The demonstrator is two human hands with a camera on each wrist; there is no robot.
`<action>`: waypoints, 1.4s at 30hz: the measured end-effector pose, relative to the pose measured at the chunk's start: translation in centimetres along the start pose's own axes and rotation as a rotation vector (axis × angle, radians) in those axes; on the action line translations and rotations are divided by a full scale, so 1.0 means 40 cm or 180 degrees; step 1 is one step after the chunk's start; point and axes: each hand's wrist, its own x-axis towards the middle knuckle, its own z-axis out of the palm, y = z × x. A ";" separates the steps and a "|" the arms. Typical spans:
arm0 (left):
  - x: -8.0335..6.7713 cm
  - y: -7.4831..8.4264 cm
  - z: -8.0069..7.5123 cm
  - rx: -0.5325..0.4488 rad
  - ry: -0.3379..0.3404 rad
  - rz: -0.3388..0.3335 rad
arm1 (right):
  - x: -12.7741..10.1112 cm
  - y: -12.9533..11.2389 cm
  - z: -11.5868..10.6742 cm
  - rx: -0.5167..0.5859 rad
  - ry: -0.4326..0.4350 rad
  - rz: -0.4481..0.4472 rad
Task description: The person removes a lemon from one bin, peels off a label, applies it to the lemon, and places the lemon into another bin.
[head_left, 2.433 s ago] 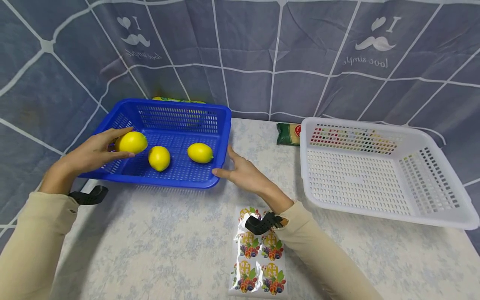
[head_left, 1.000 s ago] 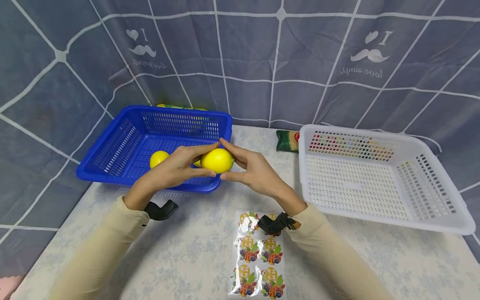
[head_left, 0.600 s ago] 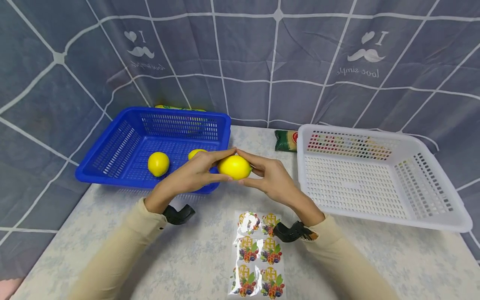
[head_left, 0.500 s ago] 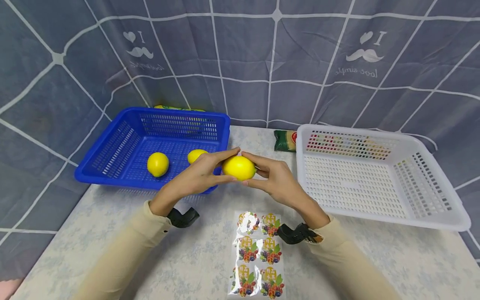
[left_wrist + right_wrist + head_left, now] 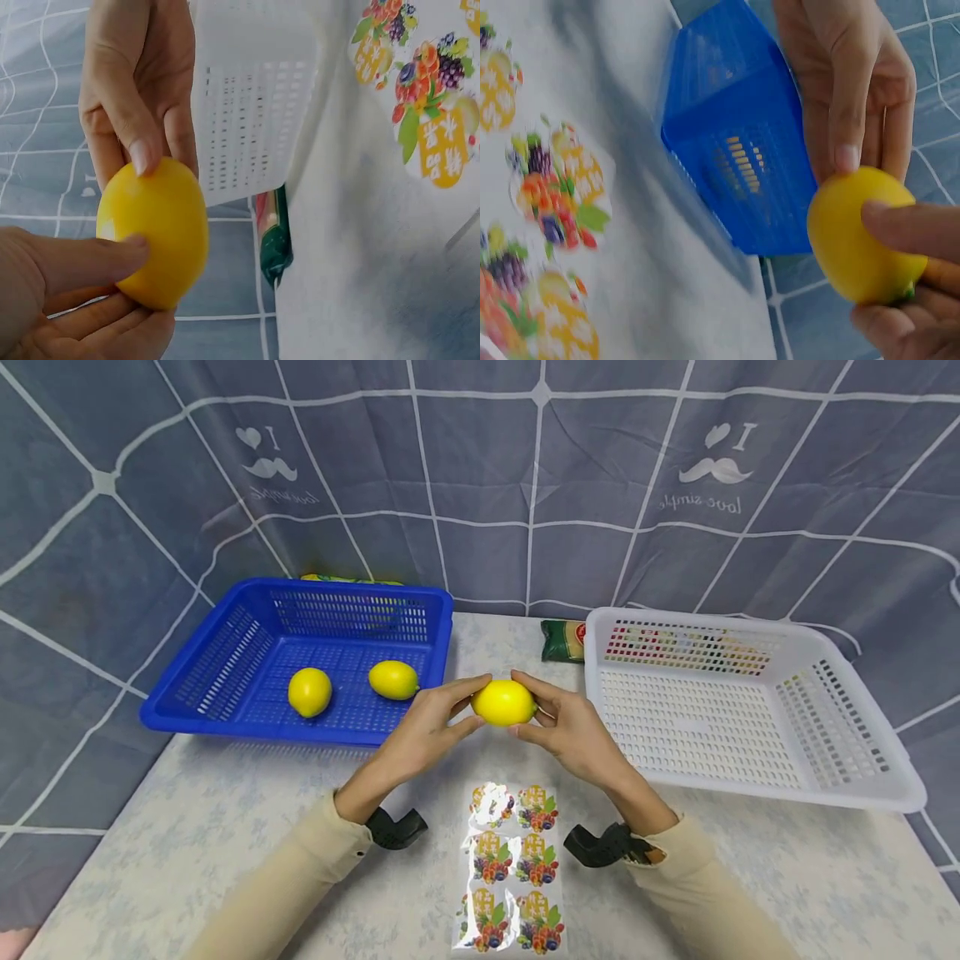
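Both hands hold one lemon point(image 5: 504, 702) above the table point(image 5: 225, 827), w/ the blue basket point(image 5: 225, 652) as ref: lemon sits just off its right front corner, betw. it & the white basket point(image 5: 862, 777). Left hand point(image 5: 426, 731) pinches lemon's left end, thumb & fingers curled; right hand point(image 5: 573, 735) grips the right end. Two more lemons point(image 5: 310, 692) lie inside blue basket. Sticker sheet point(image 5: 510, 868) lies nearer the person than it, below the hands.

Fruit-sticker sheet point(image 5: 510, 868) on the table; green packet point(image 5: 562, 640) behind.
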 end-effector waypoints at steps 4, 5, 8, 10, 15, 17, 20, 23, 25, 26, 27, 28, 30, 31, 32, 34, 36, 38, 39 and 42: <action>-0.003 0.007 0.021 0.0342 0.0159 0.0025 | -0.002 0.006 0.018 0.0025 0.0084 0.0079; -0.004 0.010 0.027 0.0448 0.0194 0.0032 | -0.003 0.008 0.021 0.0022 0.0112 0.0085; -0.001 0.013 0.046 0.0740 0.0283 0.0077 | -0.006 0.018 0.028 0.0021 0.0212 0.0129; 0.002 0.008 0.059 0.0783 0.0302 0.0072 | -0.007 0.029 0.032 0.0056 0.0271 0.0172; 0.004 -0.027 0.094 0.0777 0.0282 -0.0040 | -0.008 0.067 0.047 0.0026 0.0328 0.0307; 0.005 -0.042 0.105 0.0773 0.0289 -0.0061 | -0.006 0.082 0.052 -0.0030 0.0350 0.0323; 0.009 -0.062 0.114 0.0721 0.0308 -0.0099 | -0.002 0.101 0.057 -0.0143 0.0406 0.0354; 0.018 -0.081 0.116 0.0640 0.0293 -0.0132 | 0.002 0.112 0.056 -0.0253 0.0446 0.0392; 0.024 -0.093 0.116 0.0587 0.0262 -0.0165 | 0.004 0.118 0.054 -0.0339 0.0456 0.0419; 0.027 -0.099 0.116 0.0564 0.0251 -0.0172 | 0.006 0.122 0.053 -0.0377 0.0458 0.0416; 0.030 -0.104 0.116 0.0537 0.0245 -0.0179 | 0.009 0.125 0.052 -0.0412 0.0460 0.0407; 0.032 -0.109 0.116 0.0504 0.0241 -0.0190 | 0.011 0.128 0.051 -0.0443 0.0456 0.0405; 0.035 -0.117 0.115 0.0438 0.0231 -0.0213 | 0.016 0.134 0.050 -0.0483 0.0435 0.0414; 0.037 -0.121 0.116 0.0407 0.0219 -0.0238 | 0.019 0.137 0.049 -0.0492 0.0422 0.0422; 0.039 -0.124 0.117 0.0386 0.0211 -0.0260 | 0.020 0.140 0.048 -0.0507 0.0403 0.0422; 0.041 -0.129 0.118 0.0336 0.0181 -0.0311 | 0.022 0.145 0.047 -0.0510 0.0360 0.0452; 0.043 -0.134 0.120 0.0320 0.0146 -0.0375 | 0.022 0.149 0.047 -0.0506 0.0322 0.0477; 0.044 -0.137 0.121 0.0314 0.0121 -0.0411 | 0.023 0.153 0.046 -0.0507 0.0300 0.0482; 0.045 -0.139 0.121 0.0306 0.0110 -0.0417 | 0.024 0.155 0.047 -0.0506 0.0297 0.0488; 0.047 -0.143 0.121 0.0309 0.0098 -0.0414 | 0.027 0.157 0.047 -0.0591 0.0304 0.0494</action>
